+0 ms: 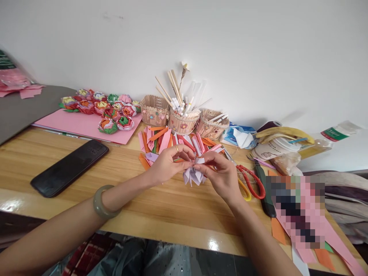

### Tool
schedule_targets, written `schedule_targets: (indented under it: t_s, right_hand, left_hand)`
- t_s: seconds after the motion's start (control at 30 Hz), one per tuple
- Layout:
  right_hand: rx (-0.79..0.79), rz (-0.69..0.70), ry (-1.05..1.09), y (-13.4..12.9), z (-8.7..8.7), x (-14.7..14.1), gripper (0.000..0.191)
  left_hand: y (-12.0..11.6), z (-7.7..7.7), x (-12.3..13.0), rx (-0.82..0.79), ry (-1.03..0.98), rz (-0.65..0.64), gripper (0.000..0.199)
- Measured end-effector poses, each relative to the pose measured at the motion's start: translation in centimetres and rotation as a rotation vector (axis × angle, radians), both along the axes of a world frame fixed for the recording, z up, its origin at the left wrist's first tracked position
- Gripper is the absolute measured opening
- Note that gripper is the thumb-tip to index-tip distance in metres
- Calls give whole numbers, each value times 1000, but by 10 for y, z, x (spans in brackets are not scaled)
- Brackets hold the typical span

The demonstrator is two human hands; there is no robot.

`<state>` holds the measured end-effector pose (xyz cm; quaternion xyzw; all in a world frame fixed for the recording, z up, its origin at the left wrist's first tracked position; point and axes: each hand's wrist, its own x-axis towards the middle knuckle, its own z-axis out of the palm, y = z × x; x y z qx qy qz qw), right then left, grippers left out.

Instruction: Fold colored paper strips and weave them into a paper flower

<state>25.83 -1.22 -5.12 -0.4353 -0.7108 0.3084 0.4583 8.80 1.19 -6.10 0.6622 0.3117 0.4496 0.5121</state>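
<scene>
Head view shows the left hand [168, 163] and right hand [223, 174] together, pinching a pale-lilac folded-paper piece [193, 176] right of the flat black phone [69, 168], where too hard a squeeze could crumple it.

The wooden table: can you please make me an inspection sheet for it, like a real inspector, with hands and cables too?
Surface: wooden table, glossy.
Work things: pale folded paper in the hands; colourful paper strips behind it; paper flowers on a pink sheet.
Clutter: black phone to the left; red-handled scissors and a lidded cup to the right.
Grip: left hand and right hand both pinch the pale folded paper.
Cables: nothing seen.
Surroundings: white wall behind; part of the right side is pixelated, so I can't check it.
</scene>
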Motion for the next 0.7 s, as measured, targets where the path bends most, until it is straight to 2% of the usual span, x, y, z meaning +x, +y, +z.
schedule_targets:
  t_s: [0.13,0.3,0.43,0.53,0.7]
  right_hand:
    - [-167,79,172,2,-1,0,11]
    - [-230,78,207,3,0,-1,8]
    - [-241,64,256,4,-3,-1,11]
    - [-191,51,219,3,-6,-1,10]
    - [-114,72,193,3,-7,-2,6]
  left_hand:
    - [0,1,-1,-21,-2,0,10]
    - [2,4,-2,-64,26,14,14]
    - [3,7,-3,-131,47,-7,14]
    - [4,6,-3,-173,41,-38,15]
    - [3,3,-1,-124,-31,-60,17]
